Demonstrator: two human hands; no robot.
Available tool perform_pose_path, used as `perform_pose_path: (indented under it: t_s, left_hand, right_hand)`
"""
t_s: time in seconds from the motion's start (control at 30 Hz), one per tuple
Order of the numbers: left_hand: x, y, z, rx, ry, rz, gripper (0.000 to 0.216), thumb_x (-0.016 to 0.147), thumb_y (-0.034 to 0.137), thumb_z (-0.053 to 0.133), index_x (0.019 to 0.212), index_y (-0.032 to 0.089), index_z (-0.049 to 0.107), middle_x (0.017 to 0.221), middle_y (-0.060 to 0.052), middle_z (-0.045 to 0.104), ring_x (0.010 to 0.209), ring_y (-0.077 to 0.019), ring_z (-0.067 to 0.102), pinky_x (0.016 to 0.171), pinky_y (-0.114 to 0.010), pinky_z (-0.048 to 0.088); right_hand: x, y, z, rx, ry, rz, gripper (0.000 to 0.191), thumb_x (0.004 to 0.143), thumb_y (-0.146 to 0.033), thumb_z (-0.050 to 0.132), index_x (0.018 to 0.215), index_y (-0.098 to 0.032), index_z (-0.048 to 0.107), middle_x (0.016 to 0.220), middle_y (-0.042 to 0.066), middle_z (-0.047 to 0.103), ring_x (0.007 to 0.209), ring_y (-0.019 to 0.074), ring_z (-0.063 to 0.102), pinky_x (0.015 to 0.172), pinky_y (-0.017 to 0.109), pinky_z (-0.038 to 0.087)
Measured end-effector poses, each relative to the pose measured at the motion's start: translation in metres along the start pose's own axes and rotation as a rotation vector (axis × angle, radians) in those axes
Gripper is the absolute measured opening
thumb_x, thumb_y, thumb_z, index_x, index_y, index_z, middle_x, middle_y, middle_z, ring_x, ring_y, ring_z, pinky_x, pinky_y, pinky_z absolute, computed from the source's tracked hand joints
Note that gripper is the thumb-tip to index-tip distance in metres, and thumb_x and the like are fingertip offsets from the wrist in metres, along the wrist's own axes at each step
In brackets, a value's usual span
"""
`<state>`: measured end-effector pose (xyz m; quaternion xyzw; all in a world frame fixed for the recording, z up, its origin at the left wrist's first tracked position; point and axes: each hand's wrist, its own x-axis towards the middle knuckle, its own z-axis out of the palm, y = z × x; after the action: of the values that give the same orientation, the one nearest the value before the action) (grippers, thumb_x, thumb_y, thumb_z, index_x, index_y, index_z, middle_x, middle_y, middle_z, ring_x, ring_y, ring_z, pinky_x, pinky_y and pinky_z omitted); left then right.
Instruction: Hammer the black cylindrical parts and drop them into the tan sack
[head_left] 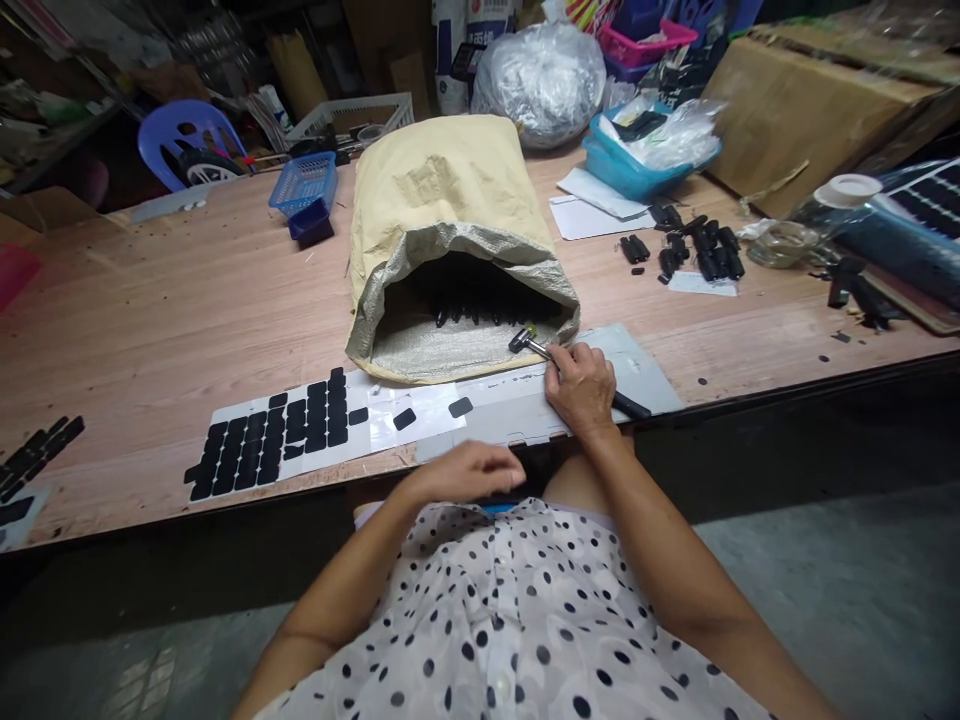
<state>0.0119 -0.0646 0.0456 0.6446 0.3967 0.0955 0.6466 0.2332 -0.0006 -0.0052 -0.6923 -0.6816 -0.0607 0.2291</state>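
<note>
My right hand (pixel 581 388) is wrapped around a small hammer (pixel 536 345) with a metal shaft and a black handle. The hammer's head lies at the mouth of a yellow woven sack (pixel 442 175), which is on its side with its opening towards me. Several shiny black pieces (pixel 472 308) show inside, too dark to name. Near the table edge, in front of my body, my left hand (pixel 476 468) has loosely bent fingers and nothing visible in it. Under my right hand lies a grey board (pixel 622 350). Black rounded stickers (pixel 255 440) cover a white sheet to the left.
Black plastic parts (pixel 705 245) are heaped at the right, near a blue basin (pixel 637 165) holding plastic bags. A cardboard box (pixel 817 110) and a clear jar (pixel 840 200) stand further right. Blue baskets (pixel 304 183) sit left of the sack.
</note>
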Motion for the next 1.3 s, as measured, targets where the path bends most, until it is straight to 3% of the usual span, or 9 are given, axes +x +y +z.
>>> perform_pose_path:
  t_s: [0.07,0.2,0.3,0.47,0.6,0.73,0.9,1.13,1.3]
  left_hand:
    - [0.015,0.017,-0.031,0.033,0.213,0.005,0.027,0.089,0.045,0.064,0.091,0.020,0.075,0.079,-0.003,0.071,0.067,-0.0167,0.062,0.064,-0.026,0.047]
    - [0.064,0.032,-0.092,0.363,0.920,-0.090,0.013,0.088,0.028,0.066,0.095,0.018,0.072,0.088,-0.006,0.070,0.086,-0.0207,0.065,0.079,-0.030,0.050]
    - [0.095,0.032,-0.122,0.515,1.151,-0.238,0.017,0.085,0.028,0.071,0.098,0.017,0.069,0.107,-0.013,0.070,0.104,-0.0268,0.066,0.088,-0.034,0.049]
    - [0.106,0.028,-0.137,0.508,1.106,-0.393,0.017,0.084,0.036,0.073,0.084,0.020,0.069,0.103,-0.012,0.074,0.101,-0.0295,0.068,0.080,-0.035,0.049]
    - [0.085,0.021,-0.123,0.446,1.072,-0.232,0.012,0.083,0.030,0.073,0.080,0.019,0.068,0.089,-0.005,0.073,0.087,-0.0204,0.067,0.077,-0.029,0.047]
    - [0.057,0.012,-0.083,0.395,0.900,-0.001,0.010,0.082,0.030,0.072,0.084,0.020,0.070,0.082,0.000,0.070,0.074,-0.0159,0.060,0.072,-0.027,0.046]
    - [0.048,-0.001,-0.040,0.513,0.723,0.136,0.006,0.077,0.024,0.074,0.083,0.022,0.071,0.084,-0.002,0.067,0.083,-0.0197,0.060,0.081,-0.032,0.048]
    - [0.054,-0.009,-0.036,0.529,0.699,0.162,0.020,0.074,0.019,0.075,0.094,0.022,0.073,0.088,-0.003,0.067,0.089,-0.0222,0.061,0.085,-0.035,0.048]
    - [0.054,-0.007,-0.037,0.517,0.697,0.154,0.013,0.076,0.019,0.072,0.088,0.022,0.073,0.088,-0.003,0.068,0.091,-0.0229,0.061,0.085,-0.035,0.049]
  right_hand:
    - [0.000,-0.001,0.001,-0.002,0.011,0.002,0.027,0.091,-0.023,0.051,0.107,-0.021,0.072,0.093,0.011,0.058,0.089,0.0256,0.043,0.072,0.034,0.026]
    - [0.000,-0.002,0.002,-0.003,0.034,0.007,0.028,0.092,-0.023,0.049,0.107,-0.021,0.073,0.091,0.010,0.058,0.088,0.0251,0.044,0.073,0.034,0.026]
    - [0.001,-0.002,0.001,0.004,0.042,0.009,0.027,0.092,-0.022,0.050,0.105,-0.022,0.074,0.090,0.009,0.059,0.088,0.0250,0.045,0.073,0.035,0.027]
    - [0.000,-0.003,0.000,0.010,0.052,0.007,0.028,0.092,-0.021,0.050,0.105,-0.023,0.074,0.090,0.009,0.060,0.087,0.0246,0.046,0.072,0.035,0.027]
    - [0.000,-0.003,0.000,0.015,0.040,0.012,0.028,0.092,-0.021,0.050,0.106,-0.022,0.074,0.090,0.010,0.061,0.088,0.0251,0.046,0.072,0.035,0.028]
    - [0.000,-0.003,-0.001,0.003,0.010,0.024,0.029,0.093,-0.022,0.050,0.109,-0.023,0.074,0.093,0.011,0.062,0.090,0.0258,0.047,0.073,0.035,0.029]
    - [0.001,-0.002,-0.003,-0.010,-0.021,0.036,0.031,0.095,-0.024,0.049,0.113,-0.024,0.073,0.095,0.010,0.061,0.089,0.0256,0.046,0.074,0.035,0.029]
    - [0.003,0.001,-0.001,0.013,-0.027,0.049,0.031,0.096,-0.026,0.049,0.115,-0.024,0.073,0.096,0.012,0.061,0.090,0.0266,0.046,0.074,0.036,0.030]
    - [0.002,0.003,-0.001,0.018,0.001,0.033,0.031,0.096,-0.027,0.047,0.113,-0.023,0.073,0.094,0.011,0.060,0.089,0.0259,0.047,0.073,0.035,0.032]
